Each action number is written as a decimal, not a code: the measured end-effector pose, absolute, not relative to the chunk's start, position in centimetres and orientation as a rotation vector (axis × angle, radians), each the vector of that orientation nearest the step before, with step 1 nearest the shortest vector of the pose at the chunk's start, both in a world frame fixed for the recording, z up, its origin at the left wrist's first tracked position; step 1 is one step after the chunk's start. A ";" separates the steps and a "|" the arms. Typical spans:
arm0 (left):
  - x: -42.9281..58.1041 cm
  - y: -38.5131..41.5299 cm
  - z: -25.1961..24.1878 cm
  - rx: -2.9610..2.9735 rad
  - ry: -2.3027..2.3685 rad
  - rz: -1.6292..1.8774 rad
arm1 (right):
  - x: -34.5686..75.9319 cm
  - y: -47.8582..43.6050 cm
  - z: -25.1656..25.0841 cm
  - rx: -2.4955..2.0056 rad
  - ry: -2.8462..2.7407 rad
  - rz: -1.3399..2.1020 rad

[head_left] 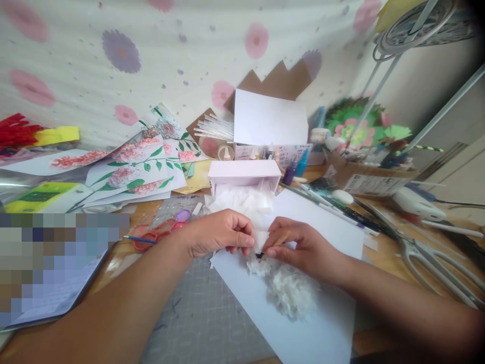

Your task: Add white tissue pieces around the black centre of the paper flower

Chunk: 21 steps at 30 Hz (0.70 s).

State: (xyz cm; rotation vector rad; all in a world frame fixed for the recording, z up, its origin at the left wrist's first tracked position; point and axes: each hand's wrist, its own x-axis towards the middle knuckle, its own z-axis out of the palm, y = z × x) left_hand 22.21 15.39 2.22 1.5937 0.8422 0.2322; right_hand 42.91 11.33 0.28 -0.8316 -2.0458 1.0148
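Note:
My left hand (235, 235) is closed in a pinch at a small piece of white tissue paper (261, 238) between the two hands. Opposite it, my right hand (290, 245) grips a thin stick with a dark tip (259, 256); the fingers hide most of it. Below the hands, a fluffy cluster of crumpled white tissue (291, 293) lies on a white sheet (322, 328). Behind them, a pile of loose white tissue (238, 199) spills from an open white box (244, 169) lying on its side.
Large scissors (424, 258) and several pens and brushes lie at the right, before a cardboard box (371, 177) of supplies. Painted flower sheets (140, 167) and red plastic pieces (146, 240) are at the left. A grey cutting mat (197, 313) lies under the sheet. Glue bottles (290, 173) stand behind.

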 end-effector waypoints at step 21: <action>23.2 15.1 0.7 1.934 1.096 0.047 | 42.2 11.5 0.4 -0.870 -2.188 0.792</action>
